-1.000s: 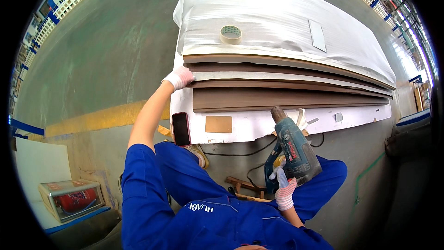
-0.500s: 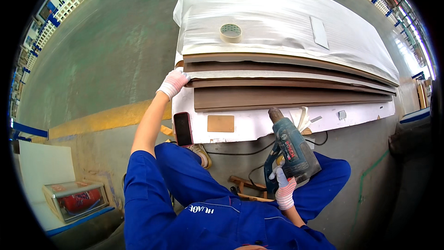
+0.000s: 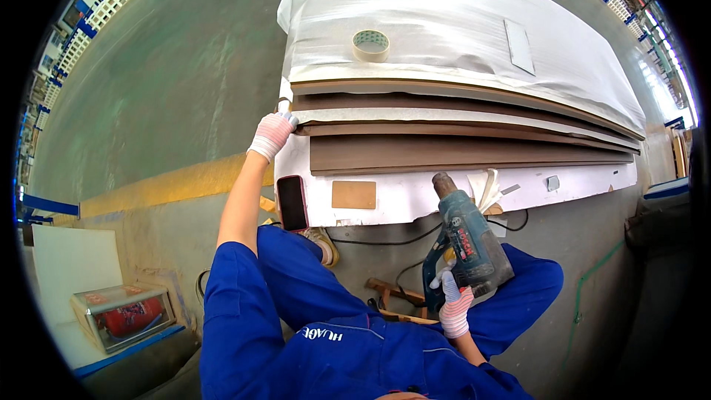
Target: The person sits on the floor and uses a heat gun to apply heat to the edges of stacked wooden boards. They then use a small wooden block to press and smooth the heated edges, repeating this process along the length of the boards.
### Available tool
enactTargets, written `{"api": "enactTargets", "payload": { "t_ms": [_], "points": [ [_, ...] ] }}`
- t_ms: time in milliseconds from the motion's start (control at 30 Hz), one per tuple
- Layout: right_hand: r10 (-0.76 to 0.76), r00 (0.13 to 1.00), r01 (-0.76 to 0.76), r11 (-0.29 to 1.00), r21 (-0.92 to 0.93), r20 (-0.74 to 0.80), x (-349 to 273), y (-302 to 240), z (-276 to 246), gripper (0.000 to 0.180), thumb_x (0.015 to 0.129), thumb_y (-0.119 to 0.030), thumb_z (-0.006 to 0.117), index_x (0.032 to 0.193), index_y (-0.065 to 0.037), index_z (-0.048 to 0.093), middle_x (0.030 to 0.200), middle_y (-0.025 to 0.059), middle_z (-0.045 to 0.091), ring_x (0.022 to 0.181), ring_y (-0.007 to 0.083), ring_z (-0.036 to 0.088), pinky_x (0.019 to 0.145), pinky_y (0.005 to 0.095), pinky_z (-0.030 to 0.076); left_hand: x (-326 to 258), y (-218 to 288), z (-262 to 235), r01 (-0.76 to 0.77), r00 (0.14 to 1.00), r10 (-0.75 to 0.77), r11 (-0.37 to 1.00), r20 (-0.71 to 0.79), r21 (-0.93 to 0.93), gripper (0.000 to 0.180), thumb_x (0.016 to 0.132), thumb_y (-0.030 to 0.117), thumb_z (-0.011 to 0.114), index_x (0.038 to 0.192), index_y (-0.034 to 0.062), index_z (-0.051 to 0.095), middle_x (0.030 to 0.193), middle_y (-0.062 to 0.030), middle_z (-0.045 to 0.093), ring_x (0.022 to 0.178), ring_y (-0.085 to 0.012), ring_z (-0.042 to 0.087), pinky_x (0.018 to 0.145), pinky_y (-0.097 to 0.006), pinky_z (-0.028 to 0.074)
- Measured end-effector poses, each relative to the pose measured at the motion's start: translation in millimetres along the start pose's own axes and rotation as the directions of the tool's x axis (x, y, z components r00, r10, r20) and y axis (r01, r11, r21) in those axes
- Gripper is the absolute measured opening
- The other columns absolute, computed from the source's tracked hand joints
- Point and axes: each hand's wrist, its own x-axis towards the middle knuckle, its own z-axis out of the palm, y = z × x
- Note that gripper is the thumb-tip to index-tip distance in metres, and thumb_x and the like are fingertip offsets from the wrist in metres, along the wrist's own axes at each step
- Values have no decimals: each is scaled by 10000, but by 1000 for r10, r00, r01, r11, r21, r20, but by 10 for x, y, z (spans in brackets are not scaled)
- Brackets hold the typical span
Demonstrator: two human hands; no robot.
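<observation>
My left hand (image 3: 272, 135), in a pink-and-white striped glove, closes on the left end corner of a dark brown panel (image 3: 474, 131) in a layered stack. Its thumb and fingertips are partly hidden at the edge. Below lies another brown panel (image 3: 459, 154), its long side facing me. In my right hand (image 3: 455, 308), also gloved, is the handle of a blue-green heat gun (image 3: 475, 246) with a worn metal nozzle. The gun sits above my right thigh, nozzle pointing up toward the stack and apart from it. White foam sheeting (image 3: 444, 11) covers the top of the stack.
A tape roll (image 3: 371, 46) and a pale flat strip (image 3: 520, 46) rest on the sheeting. Along the near white board edge lie a phone (image 3: 292, 204), a brown card (image 3: 353, 195) and a crumpled white cloth (image 3: 486, 191). A black cable (image 3: 385, 243) crosses the floor; a boxed red extinguisher (image 3: 129, 317) stands left.
My left hand has shifted slightly left and down at the panel's corner. The heat gun stays nearly in place in my right hand; the view has tilted a little.
</observation>
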Motion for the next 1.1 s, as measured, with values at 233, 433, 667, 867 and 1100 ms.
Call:
{"api": "enactTargets", "payload": {
  "t_ms": [233,433,667,867,1100],
  "points": [
    [-22,1000,24,996,-90,19,-4,13,-27,178,876,-82,630,1008,-31,523,769,53,582,651,134,568,633,260,462,-36,-156,47,284,959,-264,909,106,-304,462,692,284,773,1101,152,603,946,-109,673,938,-261,619,902,-400,452],
    [-31,999,36,990,-134,37,-19,-24,-2,170,868,-81,644,971,-44,513,769,50,578,655,136,570,639,264,463,-26,-206,186,418,905,-370,862,209,-286,317,712,188,763,1007,119,666,1062,-143,658,1066,-296,580,979,-368,434],
    [-17,999,22,993,-114,41,-70,-69,63,188,867,-94,651,985,-43,513,788,57,576,674,142,564,644,270,465,33,-435,-40,419,854,-215,825,474,-381,315,763,376,692,994,162,681,987,-89,681,972,-319,601,896,-358,449],
    [-76,992,101,960,-263,105,-65,-84,103,170,904,-112,583,1033,-10,538,743,31,590,656,120,549,682,242,441,-59,-574,-95,356,824,-266,930,501,-93,211,794,333,651,956,205,693,934,-82,690,890,-294,629,861,-354,440],
    [-8,998,18,984,-179,57,-65,-31,119,175,876,-64,627,1002,-43,508,803,48,564,674,136,558,628,272,468,-233,-685,-226,663,540,-764,644,352,381,239,870,160,496,917,180,730,984,-33,702,915,-230,664,799,-372,440]
  ]
}}
